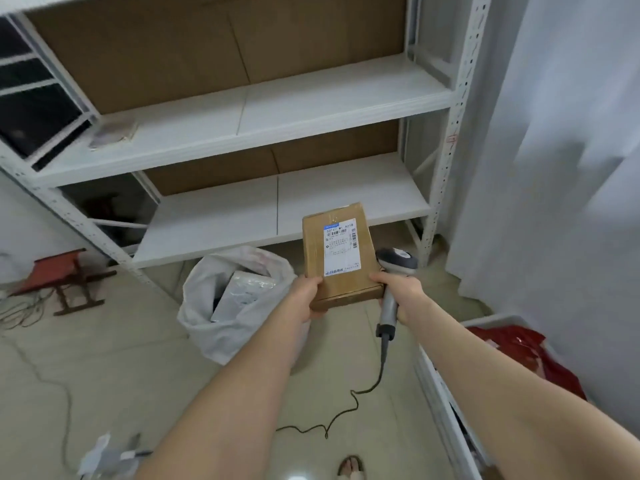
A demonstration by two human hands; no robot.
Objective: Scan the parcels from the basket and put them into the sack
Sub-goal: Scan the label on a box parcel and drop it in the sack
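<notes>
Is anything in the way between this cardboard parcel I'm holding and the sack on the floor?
Nothing visible does. The left hand holds the cardboard parcel above and right of the white sack, whose mouth gapes open; a grey parcel lies inside. The right hand with the barcode scanner is on the parcel's other side.

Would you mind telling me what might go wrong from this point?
The cardboard parcel is held only by its near edge, between the left hand and the right hand, which also grips the scanner; it might tip and drop. The scanner's cable loops across the floor, a possible snag or trip.
</notes>
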